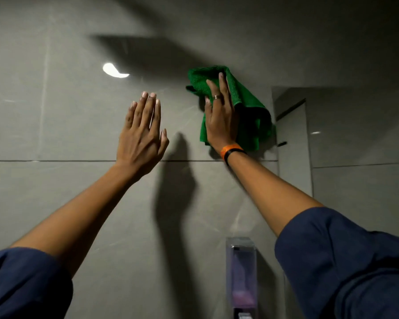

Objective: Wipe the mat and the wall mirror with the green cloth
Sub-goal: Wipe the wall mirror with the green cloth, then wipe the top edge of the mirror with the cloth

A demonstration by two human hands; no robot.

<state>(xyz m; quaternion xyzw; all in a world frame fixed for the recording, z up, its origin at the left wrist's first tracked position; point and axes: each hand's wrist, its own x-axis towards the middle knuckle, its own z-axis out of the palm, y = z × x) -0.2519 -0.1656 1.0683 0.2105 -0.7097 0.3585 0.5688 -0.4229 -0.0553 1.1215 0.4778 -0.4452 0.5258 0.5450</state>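
My right hand [220,118] lies flat on the green cloth [251,120] and presses it against the grey tiled wall [55,192] at arm's length, above head height. The cloth is bunched, and its right edge reaches the left edge of the wall mirror [355,125], which reflects a door and more tiles. A ring is on one finger, and an orange and black band circles that wrist. To the left of the cloth, my left hand [141,134] is raised with fingers straight and holds nothing. It hovers close to the wall. The mat is out of view.
A clear wall-mounted soap dispenser [241,272] with purple liquid hangs below my right arm, just left of the mirror's edge. A bright lamp glare [114,71] shines on the tiles at upper left. Shadows of both arms fall across the wall.
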